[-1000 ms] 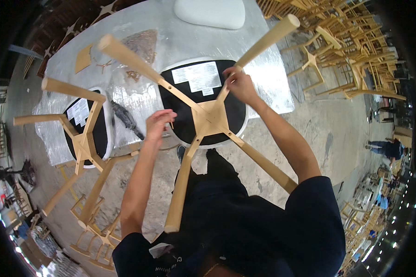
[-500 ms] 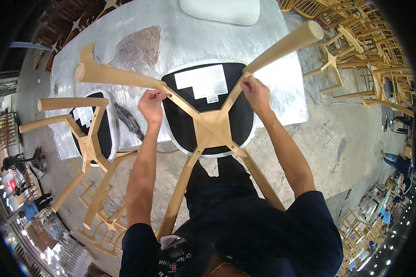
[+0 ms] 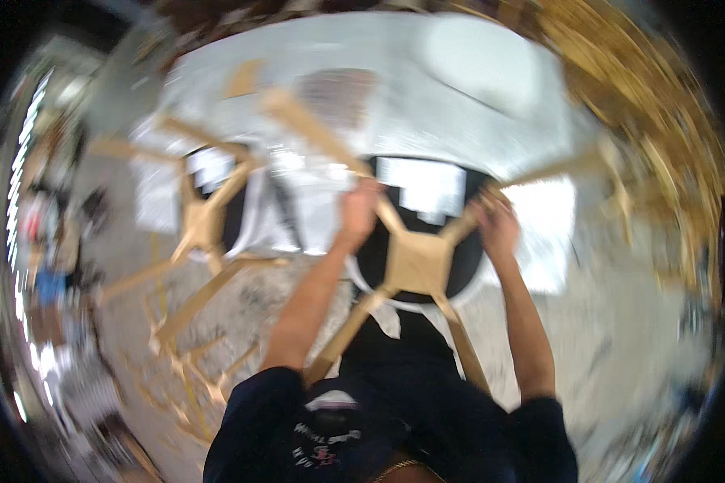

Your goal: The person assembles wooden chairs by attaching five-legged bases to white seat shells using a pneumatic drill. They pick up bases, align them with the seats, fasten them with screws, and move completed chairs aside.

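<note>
An upturned chair seat with a black underside and a pale rim lies before me. Across it sits a wooden cross-shaped leg frame, its four-sided centre block over the seat. Two legs reach away from me and two come toward my body. My left hand is curled at the joint of the far left leg. At the far right leg's joint, the fingers of my right hand are bent in against the wood. Motion blur hides what the fingertips pinch. A white printed sheet lies on the underside.
A second upturned chair stands at left. The film-covered table holds a white seat panel, a clear plastic bag, a piece of tan board and a dark tool. Wooden chair frames are stacked at right.
The whole view has shifted and blurred, so the chair appears lower and further right. Both my hands stay at the far leg joints; the right fingers look more bent over the wood.
</note>
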A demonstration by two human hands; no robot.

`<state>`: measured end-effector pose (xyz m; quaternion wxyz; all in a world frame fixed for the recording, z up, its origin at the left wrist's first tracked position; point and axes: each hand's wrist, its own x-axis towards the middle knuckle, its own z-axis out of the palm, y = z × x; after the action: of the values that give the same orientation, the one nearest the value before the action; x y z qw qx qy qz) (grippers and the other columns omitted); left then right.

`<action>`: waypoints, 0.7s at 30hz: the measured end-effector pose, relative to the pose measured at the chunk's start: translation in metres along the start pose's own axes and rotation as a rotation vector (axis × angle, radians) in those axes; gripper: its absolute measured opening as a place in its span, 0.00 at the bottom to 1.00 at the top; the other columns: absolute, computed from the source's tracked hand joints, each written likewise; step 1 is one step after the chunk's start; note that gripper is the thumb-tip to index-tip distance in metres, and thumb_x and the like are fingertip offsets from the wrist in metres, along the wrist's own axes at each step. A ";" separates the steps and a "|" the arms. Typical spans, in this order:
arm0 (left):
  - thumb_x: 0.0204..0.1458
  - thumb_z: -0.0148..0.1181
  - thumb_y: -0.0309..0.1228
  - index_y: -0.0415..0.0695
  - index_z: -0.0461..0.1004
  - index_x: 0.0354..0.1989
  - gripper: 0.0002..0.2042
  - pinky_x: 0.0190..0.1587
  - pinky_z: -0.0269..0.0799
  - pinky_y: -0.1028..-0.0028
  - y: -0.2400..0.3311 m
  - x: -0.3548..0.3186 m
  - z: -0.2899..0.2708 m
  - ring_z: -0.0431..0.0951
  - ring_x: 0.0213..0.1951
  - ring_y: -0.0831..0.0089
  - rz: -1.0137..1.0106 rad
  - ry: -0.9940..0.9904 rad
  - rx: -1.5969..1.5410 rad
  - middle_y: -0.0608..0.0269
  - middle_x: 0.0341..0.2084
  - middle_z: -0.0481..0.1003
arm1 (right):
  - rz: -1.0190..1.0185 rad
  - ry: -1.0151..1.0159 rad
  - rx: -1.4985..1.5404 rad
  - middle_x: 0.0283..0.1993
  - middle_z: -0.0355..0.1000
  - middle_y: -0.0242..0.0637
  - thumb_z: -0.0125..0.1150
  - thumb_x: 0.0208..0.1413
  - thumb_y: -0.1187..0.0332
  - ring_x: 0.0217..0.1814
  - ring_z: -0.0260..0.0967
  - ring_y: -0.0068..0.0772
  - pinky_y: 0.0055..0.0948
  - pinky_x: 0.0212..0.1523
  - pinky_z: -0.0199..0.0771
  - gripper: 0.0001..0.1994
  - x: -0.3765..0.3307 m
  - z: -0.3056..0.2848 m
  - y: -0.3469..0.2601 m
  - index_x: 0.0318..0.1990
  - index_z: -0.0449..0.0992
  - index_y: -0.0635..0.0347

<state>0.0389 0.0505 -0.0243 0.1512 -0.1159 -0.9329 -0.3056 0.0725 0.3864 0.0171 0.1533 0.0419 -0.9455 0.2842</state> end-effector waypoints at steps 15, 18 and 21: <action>0.57 0.69 0.33 0.29 0.74 0.57 0.24 0.36 0.80 0.62 0.053 -0.027 -0.063 0.87 0.34 0.57 -0.684 -0.363 -0.795 0.44 0.29 0.83 | 0.416 -0.502 1.004 0.48 0.78 0.40 0.64 0.70 0.63 0.40 0.77 0.27 0.27 0.41 0.79 0.17 -0.048 0.025 -0.128 0.56 0.80 0.69; 0.57 0.66 0.29 0.30 0.69 0.64 0.27 0.35 0.80 0.59 0.092 -0.037 -0.099 0.86 0.32 0.49 -0.298 -0.499 -0.570 0.40 0.30 0.82 | 0.510 -0.654 1.097 0.40 0.80 0.33 0.68 0.68 0.66 0.38 0.77 0.21 0.24 0.39 0.80 0.13 -0.036 0.018 -0.144 0.53 0.83 0.65; 0.55 0.67 0.30 0.31 0.69 0.64 0.28 0.37 0.80 0.56 0.111 -0.039 -0.126 0.85 0.35 0.47 -0.084 -0.538 -0.189 0.41 0.30 0.82 | 0.493 -0.689 1.109 0.38 0.80 0.32 0.70 0.65 0.68 0.36 0.77 0.20 0.24 0.39 0.81 0.12 -0.043 0.015 -0.145 0.50 0.84 0.65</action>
<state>0.1361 0.0566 0.1181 -0.1259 -0.1675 -0.9109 -0.3555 0.1335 0.2572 0.0675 -0.2686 -0.0140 -0.6374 0.7220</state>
